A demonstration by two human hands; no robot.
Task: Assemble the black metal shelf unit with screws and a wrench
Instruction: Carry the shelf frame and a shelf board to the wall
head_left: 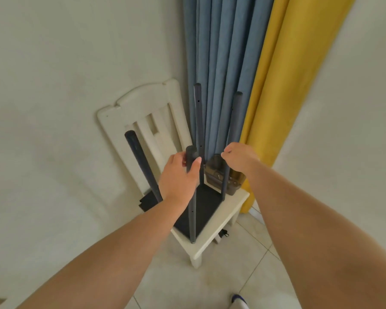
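The black metal shelf unit stands on a white chair (212, 241): a black shelf panel (201, 210) with several black poles rising from it. My left hand (179, 177) grips the top of the nearest pole (192, 210). My right hand (239, 158) is beside the right rear pole (234, 121), fingers curled in front of it; whether it holds the pole or something small is hidden. A rear pole (198, 112) and a left pole (138, 161) stand free. No screws or wrench are in view.
A brownish translucent container (230, 184) sits on the chair seat behind the shelf. Blue and yellow curtains (265, 63) hang behind the chair, with white walls on both sides. A small black object (223, 234) lies on the tiled floor under the chair. My foot (237, 301) shows at the bottom.
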